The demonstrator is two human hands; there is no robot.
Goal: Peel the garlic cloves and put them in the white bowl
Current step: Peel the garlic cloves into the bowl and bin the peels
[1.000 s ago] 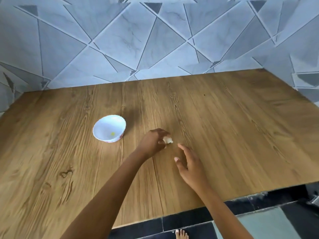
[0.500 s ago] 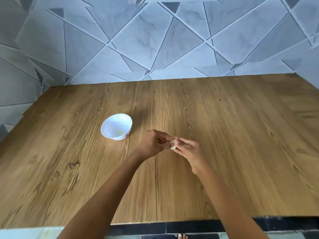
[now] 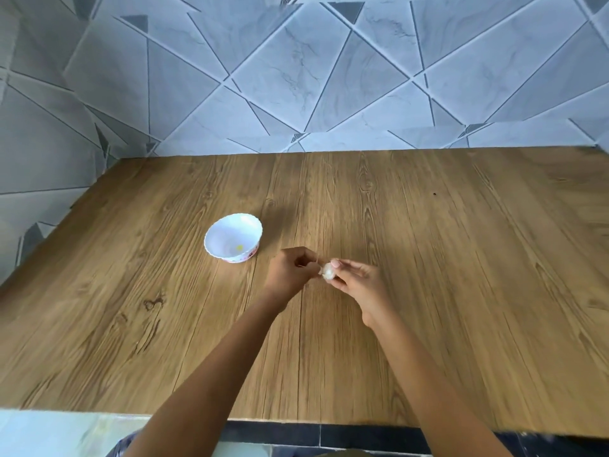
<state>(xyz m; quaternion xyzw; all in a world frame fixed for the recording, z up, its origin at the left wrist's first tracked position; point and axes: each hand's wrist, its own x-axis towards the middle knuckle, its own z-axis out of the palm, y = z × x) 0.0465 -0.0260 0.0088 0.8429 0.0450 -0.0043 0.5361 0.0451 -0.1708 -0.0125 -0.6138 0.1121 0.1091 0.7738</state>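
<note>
**Right hand [image 3: 359,285] and left hand [image 3: 290,272] pinch one garlic clove [image 3: 328,270]**

Fingertips of the right hand hold the clove. The left hand's curled fingers nip its skin. It is held over the wooden table [image 3: 445,258], near the white bowl [image 3: 230,230] but apart from it. Print on the bowl's base band is too small to read.

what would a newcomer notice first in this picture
The two hands meet at the middle of the wooden table: the right hand pinches a small pale garlic clove while the left hand pinches at its end. Just left of them stands the white bowl, with only a tiny yellow speck inside. Behind, a grey wall of angular marbled tiles fills the top of the view.
</note>
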